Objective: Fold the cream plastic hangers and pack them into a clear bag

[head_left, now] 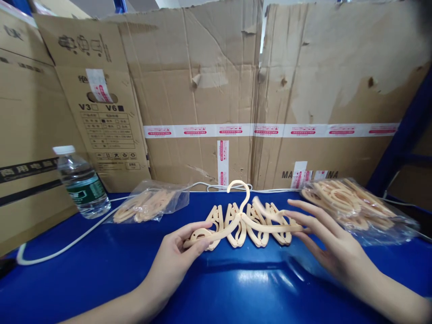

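Note:
A cream folding clothes hanger [240, 219], its hook upward and both arms spread wide, is held above the table. My left hand [177, 249] pinches the end of its left arm between thumb and fingers. At the right arm's end is my right hand [326, 236], its thumb and a finger on the tip and its upper fingers stretched out. A blurred bar [265, 209] of the hanger sticks up beside those fingers. Behind it, several folded hangers [236, 234] lie in a row on the blue table [236, 292], partly covered by the held one.
Clear bags of hangers lie at the left [148, 202] and the right [351, 207]. A water bottle [81, 184] stands at the left, near a white cable [67, 245]. Large cardboard sheets [202, 94] wall off the back; a blue post [398, 130] rises at the right.

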Available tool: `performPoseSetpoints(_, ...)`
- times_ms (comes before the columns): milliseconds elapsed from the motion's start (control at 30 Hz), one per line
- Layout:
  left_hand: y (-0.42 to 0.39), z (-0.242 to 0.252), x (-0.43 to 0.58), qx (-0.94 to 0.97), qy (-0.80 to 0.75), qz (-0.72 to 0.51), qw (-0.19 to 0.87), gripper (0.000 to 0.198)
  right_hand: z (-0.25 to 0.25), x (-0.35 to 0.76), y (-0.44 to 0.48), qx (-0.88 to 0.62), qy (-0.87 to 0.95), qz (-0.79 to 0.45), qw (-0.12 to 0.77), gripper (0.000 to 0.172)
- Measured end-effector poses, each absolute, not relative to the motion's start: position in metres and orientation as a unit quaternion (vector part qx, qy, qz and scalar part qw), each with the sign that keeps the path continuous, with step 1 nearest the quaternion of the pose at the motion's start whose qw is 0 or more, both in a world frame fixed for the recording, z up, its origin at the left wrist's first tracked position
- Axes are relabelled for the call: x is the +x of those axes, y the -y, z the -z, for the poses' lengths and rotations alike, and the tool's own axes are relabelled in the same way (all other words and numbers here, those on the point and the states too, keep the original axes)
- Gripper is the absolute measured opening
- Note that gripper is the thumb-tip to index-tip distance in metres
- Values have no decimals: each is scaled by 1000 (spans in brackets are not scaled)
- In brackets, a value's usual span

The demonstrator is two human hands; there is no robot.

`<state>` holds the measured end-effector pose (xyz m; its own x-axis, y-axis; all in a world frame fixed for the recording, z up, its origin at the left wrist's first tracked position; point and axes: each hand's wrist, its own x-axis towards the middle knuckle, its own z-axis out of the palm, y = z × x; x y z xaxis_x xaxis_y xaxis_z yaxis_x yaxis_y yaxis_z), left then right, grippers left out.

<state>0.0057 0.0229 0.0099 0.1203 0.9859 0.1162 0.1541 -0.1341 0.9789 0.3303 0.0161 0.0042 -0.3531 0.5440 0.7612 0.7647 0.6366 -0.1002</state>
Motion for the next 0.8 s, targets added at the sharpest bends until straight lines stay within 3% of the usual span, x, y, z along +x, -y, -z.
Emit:
performPoseSetpoints(200,-23,-10,8,573,-473,-492,454,47,-12,321,-19,-467,715,-217,472,30)
performPoseSetpoints(333,-22,-11,11,543,-470,-513,470,56,-15,319,-19,-479,671,-293,484,36)
performPoseSetpoints(600,-8,-12,21,613,-421,-474,471,38,-3,295,-9,-397,587,-495,502,49)
performPoseSetpoints(700,-6,-11,23,611,-418,-470,481,45,-1,288,-4,-351,599,-538,479,36)
performPoseSetpoints(800,-7,-9,26,593,-416,-481,494,54,-5,284,7,-334,671,-534,392,23)
